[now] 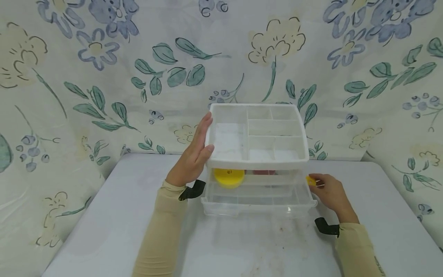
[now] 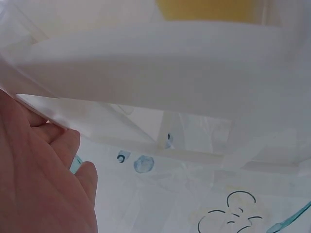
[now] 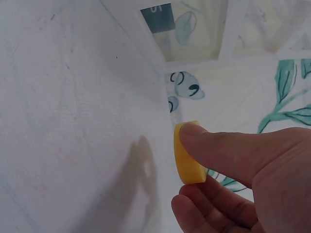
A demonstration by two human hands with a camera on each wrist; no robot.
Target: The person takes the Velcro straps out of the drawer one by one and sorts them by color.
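Observation:
A white compartment tray (image 1: 230,142) stands tilted up above a clear plastic storage box (image 1: 256,209). My left hand (image 1: 190,163) lies along the tray's left side, fingers extended against it; the left wrist view has this hand (image 2: 43,170) at the tray's edge. My right hand (image 1: 330,194), just off the box's right side, pinches a small yellow piece (image 3: 189,155) between thumb and fingers. The piece is curved on one side; its exact kind is unclear. Inside the box a round yellow disc (image 1: 229,179) shows below the tray, with a red thing (image 1: 263,172) partly hidden beside it.
The box rests on a white table (image 1: 138,215) with small dark specks in front. A flower-patterned cloth (image 1: 228,57) hangs behind and at both sides. Black wrist mounts (image 1: 327,227) sit on both sleeves.

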